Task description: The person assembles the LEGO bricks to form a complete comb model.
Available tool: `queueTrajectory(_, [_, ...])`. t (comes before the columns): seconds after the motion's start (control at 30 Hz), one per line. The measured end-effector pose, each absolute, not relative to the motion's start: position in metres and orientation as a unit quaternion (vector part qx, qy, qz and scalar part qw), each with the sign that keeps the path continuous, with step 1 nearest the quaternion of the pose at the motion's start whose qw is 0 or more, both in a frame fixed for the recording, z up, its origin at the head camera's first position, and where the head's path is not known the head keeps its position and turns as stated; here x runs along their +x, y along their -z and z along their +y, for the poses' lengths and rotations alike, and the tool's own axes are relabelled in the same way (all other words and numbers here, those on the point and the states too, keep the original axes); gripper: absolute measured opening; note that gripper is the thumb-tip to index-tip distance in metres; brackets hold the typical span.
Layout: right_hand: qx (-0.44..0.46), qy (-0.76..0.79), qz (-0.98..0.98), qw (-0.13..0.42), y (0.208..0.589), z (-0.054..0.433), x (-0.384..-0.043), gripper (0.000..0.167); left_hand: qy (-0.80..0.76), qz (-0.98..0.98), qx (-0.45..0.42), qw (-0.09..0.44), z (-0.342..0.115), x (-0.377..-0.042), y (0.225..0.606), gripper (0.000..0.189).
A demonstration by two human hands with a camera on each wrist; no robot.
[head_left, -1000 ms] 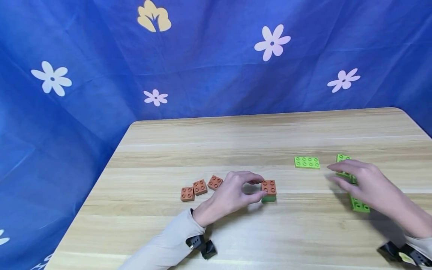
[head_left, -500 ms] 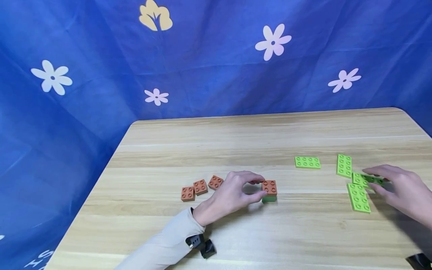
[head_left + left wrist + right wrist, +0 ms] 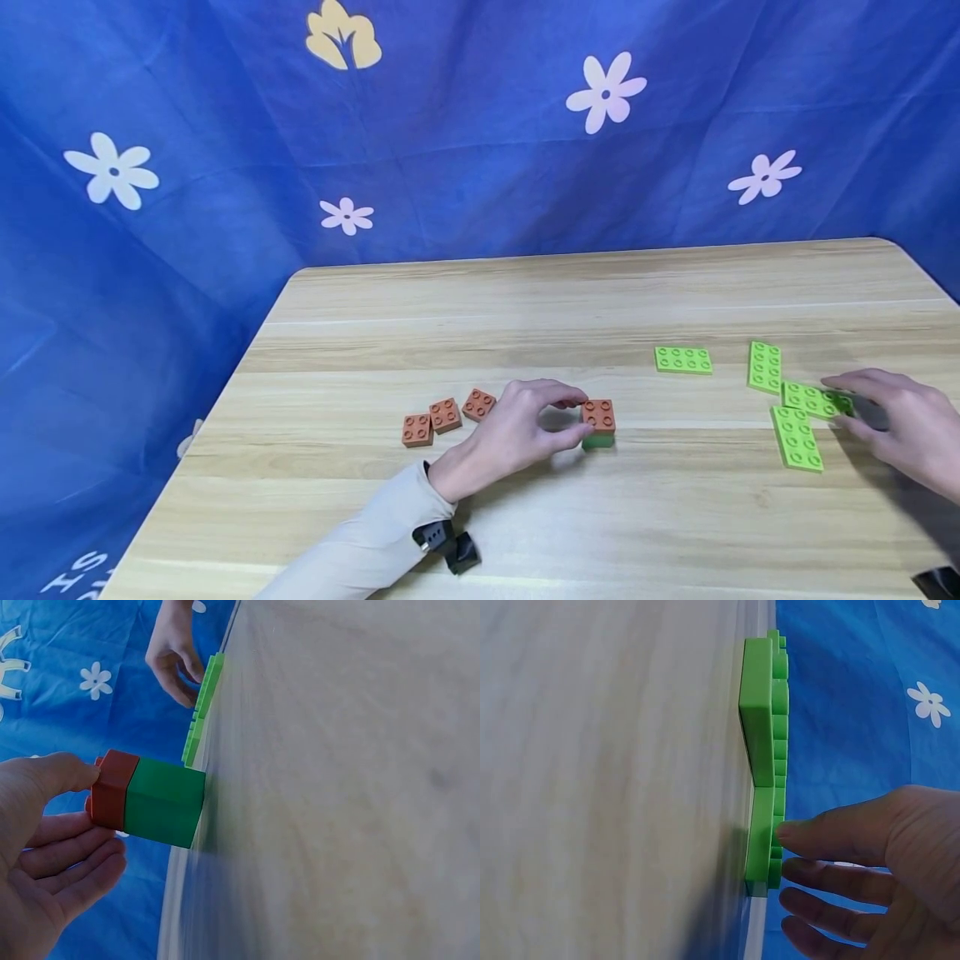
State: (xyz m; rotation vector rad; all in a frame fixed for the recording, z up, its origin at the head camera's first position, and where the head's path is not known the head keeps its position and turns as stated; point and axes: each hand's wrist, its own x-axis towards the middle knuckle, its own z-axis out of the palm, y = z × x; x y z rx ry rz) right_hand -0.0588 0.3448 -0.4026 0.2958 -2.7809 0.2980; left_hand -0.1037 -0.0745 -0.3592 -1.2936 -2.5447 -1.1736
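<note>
My left hand (image 3: 517, 421) pinches a reddish-brown toy brick (image 3: 597, 413) with four-cornered studs between thumb and index finger. That brick sits on top of a darker green brick (image 3: 163, 801), and the stack stands upright on the table. Over at the right, my right hand (image 3: 903, 425) is at the right end of a flat light-green toy brick (image 3: 808, 400). In the right wrist view its thumb and fingertips come right at the studs of this flat brick (image 3: 760, 840), the fingers slightly bent and spread apart.
Several flat light-green bricks lie around it: one above (image 3: 765, 367), one below (image 3: 797, 439), another (image 3: 682, 360) farther left. Three loose reddish-brown bricks (image 3: 446, 415) rest left of my left hand. A blue flowered cloth (image 3: 480, 125) hangs behind the wooden table (image 3: 525, 308).
My right hand has drawn back to the right, from above the light-green bricks to the right end of one of them. The left hand and its brick stack stay put.
</note>
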Motion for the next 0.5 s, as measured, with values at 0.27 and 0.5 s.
queueTrajectory(0.27, [0.102, -0.104, -0.977, 0.156, 0.4002, 0.3453, -0.0580, 0.048, 0.383, -0.824, -0.417, 0.025, -0.0746, -0.1041, 0.3588, 0.030])
queueTrajectory(0.5, [0.110, -0.103, -0.974, 0.167, 0.3999, 0.3450, -0.0581, 0.051, 0.385, -0.821, -0.421, 0.029, -0.0747, -0.1038, 0.3595, 0.029])
